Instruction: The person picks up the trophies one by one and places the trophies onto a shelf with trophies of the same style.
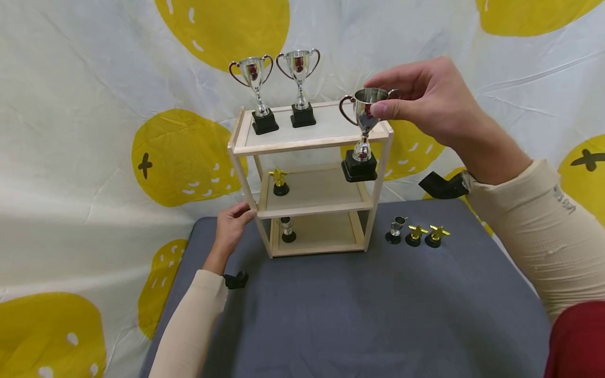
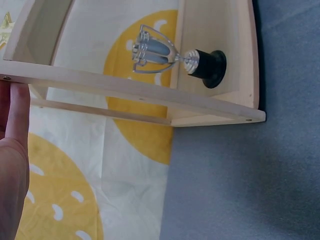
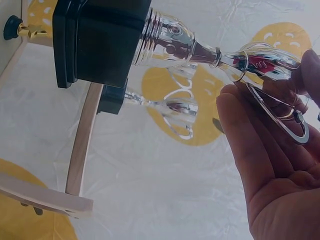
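Observation:
A small wooden three-tier shelf [image 1: 246,149] stands on a grey mat. My right hand [image 1: 425,100] pinches the bowl of a silver trophy cup [image 1: 364,131] with a black base, held in the air in front of the shelf's right post; the same silver trophy cup [image 3: 175,42] fills the right wrist view. Two more silver cups [image 1: 257,92] stand on the top tier. My left hand [image 1: 231,228] grips the shelf's front left post, fingers [image 2: 17,115] against the wood. A small gold star trophy [image 1: 280,181] sits on the middle tier, a small silver cup [image 1: 287,229] on the bottom tier.
On the grey mat [image 1: 354,310], right of the shelf, stand a small silver cup [image 1: 394,230] and two gold star trophies [image 1: 425,234]. A white cloth with yellow blobs [image 1: 94,131] hangs behind. Black wrist straps [image 1: 444,185] show on both arms.

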{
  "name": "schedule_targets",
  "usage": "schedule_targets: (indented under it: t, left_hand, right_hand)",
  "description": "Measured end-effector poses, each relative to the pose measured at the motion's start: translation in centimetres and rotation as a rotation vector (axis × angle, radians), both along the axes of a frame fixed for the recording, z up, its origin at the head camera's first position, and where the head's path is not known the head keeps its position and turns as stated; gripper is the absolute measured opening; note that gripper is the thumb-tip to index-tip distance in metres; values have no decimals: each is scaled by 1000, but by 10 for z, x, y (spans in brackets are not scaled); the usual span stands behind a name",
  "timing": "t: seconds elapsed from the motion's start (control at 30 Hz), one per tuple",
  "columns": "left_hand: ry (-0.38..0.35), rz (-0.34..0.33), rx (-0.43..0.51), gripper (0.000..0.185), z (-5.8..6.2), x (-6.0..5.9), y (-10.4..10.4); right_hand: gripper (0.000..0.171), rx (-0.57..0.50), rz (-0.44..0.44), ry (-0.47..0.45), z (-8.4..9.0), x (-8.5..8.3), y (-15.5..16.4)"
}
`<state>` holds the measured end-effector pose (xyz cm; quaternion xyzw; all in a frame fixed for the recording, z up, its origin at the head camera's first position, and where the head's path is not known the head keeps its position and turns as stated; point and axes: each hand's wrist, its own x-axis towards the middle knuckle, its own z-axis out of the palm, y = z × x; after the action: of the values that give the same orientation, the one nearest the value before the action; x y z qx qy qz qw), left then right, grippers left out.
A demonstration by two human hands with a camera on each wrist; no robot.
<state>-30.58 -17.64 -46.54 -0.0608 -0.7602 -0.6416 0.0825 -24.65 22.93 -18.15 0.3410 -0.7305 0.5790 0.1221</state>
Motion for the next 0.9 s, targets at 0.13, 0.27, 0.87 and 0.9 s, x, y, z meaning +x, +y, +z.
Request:
schedule_targets:
  t: [0.13, 0.27, 0.87, 0.9]
  left_hand:
    - [-17, 0, 9, 35, -1, -1, 0]
    - [-19, -10, 7, 35, -1, -2, 0]
    - [-10, -4, 36, 35, -1, -4, 0]
    - [-9, -6, 37, 35, -1, -4, 0]
  right_hand:
    - [28, -6, -6, 4, 2, -1, 2]
    - [27, 1, -8, 17, 5, -3, 3]
    - [24, -13, 21, 14, 17, -13, 0]
    - [24, -7, 9, 12, 17, -14, 0]
